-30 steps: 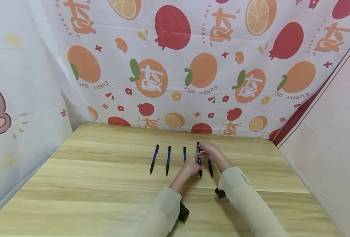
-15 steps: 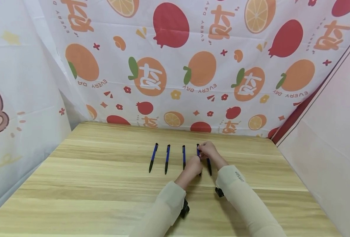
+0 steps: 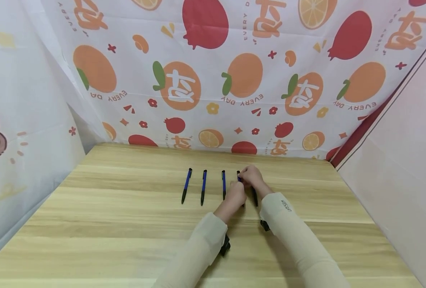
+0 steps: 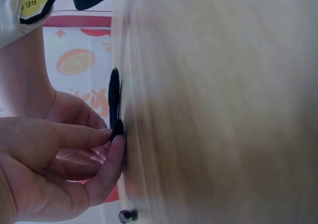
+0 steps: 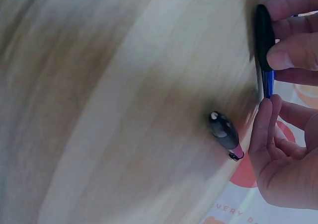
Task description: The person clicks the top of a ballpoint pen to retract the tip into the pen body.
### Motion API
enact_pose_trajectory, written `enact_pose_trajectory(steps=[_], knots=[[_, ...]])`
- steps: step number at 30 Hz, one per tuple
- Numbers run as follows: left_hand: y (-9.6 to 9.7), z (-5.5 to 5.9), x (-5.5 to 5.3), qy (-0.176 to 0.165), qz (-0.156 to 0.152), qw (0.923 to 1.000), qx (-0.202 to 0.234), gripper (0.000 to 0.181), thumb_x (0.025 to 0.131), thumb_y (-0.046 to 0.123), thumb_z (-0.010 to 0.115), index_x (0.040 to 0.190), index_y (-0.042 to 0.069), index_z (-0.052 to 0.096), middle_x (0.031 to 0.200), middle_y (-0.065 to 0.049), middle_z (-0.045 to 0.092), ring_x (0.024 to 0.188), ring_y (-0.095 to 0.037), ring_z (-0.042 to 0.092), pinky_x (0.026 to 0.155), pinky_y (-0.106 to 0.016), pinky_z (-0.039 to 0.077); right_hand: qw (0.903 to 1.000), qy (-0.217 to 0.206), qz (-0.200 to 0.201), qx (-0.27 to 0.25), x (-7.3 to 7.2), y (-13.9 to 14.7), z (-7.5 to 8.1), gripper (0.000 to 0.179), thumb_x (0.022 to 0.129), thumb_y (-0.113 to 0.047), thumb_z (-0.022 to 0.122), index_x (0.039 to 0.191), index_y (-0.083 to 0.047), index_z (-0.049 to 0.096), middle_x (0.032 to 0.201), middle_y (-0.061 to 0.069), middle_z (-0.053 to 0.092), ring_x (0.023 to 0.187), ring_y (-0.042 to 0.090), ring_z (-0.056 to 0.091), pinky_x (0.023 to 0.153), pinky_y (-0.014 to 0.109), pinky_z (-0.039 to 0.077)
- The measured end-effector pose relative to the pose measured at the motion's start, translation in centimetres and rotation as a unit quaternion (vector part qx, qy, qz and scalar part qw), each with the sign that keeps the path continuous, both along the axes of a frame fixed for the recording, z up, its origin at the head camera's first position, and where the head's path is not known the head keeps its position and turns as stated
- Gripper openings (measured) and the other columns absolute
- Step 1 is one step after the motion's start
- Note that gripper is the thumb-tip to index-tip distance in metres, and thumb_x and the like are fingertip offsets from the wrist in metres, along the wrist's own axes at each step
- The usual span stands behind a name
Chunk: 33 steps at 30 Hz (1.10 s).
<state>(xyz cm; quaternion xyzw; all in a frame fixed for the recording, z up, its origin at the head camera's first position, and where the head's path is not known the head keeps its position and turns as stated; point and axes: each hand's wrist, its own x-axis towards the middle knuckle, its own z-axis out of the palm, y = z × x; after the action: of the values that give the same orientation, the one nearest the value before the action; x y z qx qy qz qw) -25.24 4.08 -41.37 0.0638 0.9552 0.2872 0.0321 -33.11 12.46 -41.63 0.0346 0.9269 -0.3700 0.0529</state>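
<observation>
Several blue pens with black grips lie in a row on the table. My left hand pinches the black lower grip of the fourth pen from the left; the left wrist view shows thumb and finger on that grip. At the upper end of the same pen is my right hand, its fingertips pinching the blue barrel. Both hands cover most of this pen. Partly under the right hand lies the fifth pen. The third pen is just left of my left hand.
Farther left on the wood-grain table lie a second pen and a first pen, roughly parallel. A fruit-print cloth hangs behind the table's back edge. White panels stand at both sides.
My left hand has slid slightly up along the fourth pen, closer to the right hand. The pen's upper end has shifted a little left. The head view has tilted slightly.
</observation>
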Motion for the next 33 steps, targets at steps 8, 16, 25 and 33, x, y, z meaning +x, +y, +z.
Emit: enact_pose_trajectory(steps=[8, 16, 25, 33], knots=[[0.0, 0.2, 0.0, 0.001, -0.004, 1.0, -0.006, 0.014, 0.081, -0.002, 0.06, 0.095, -0.007, 0.063, 0.1, -0.021, 0.055, 0.076, -0.024, 0.053, 0.062, -0.031, 0.049, 0.9997, -0.021, 0.002, -0.011, 0.2, 0.2, 0.4, 0.009, 0.084, -0.005, 0.064, 0.086, 0.003, 0.068, 0.066, 0.008, 0.061, 0.049, 0.012, 0.055, 0.048, 0.026, 0.052], [-0.4, 1.1, -0.7, -0.013, 0.013, 0.9996, 0.02, 0.019, 0.083, 0.002, 0.062, 0.098, -0.009, 0.062, 0.114, -0.026, 0.05, 0.086, -0.028, 0.054, 0.064, -0.034, 0.051, 0.9989, -0.028, -0.01, -0.036, 0.5, 1.2, 2.1, 0.014, 0.087, -0.006, 0.059, 0.093, 0.004, 0.066, 0.078, 0.011, 0.062, 0.056, 0.014, 0.057, 0.056, 0.029, 0.054], [0.3, 2.5, -1.2, 0.007, -0.022, 0.9997, 0.004, 0.035, 0.086, 0.006, 0.062, 0.116, -0.009, 0.052, 0.11, -0.022, 0.052, 0.08, -0.023, 0.054, 0.066, -0.029, 0.05, 0.9989, -0.04, -0.018, -0.02, 0.3, 3.1, 3.7, 0.02, 0.088, -0.009, 0.056, 0.099, 0.004, 0.065, 0.085, 0.015, 0.062, 0.07, 0.025, 0.063, 0.072, 0.039, 0.053], [2.6, 3.2, -0.5, 0.011, -0.073, 0.997, -0.024, 0.02, 0.087, -0.006, 0.053, 0.105, -0.004, 0.062, 0.107, -0.016, 0.058, 0.087, -0.022, 0.054, 0.065, -0.028, 0.047, 0.9988, -0.041, -0.004, 0.026, 0.5, 5.0, 3.2, 0.013, 0.084, -0.006, 0.057, 0.086, 0.002, 0.067, 0.073, 0.009, 0.061, 0.06, 0.021, 0.059, 0.059, 0.033, 0.053]])
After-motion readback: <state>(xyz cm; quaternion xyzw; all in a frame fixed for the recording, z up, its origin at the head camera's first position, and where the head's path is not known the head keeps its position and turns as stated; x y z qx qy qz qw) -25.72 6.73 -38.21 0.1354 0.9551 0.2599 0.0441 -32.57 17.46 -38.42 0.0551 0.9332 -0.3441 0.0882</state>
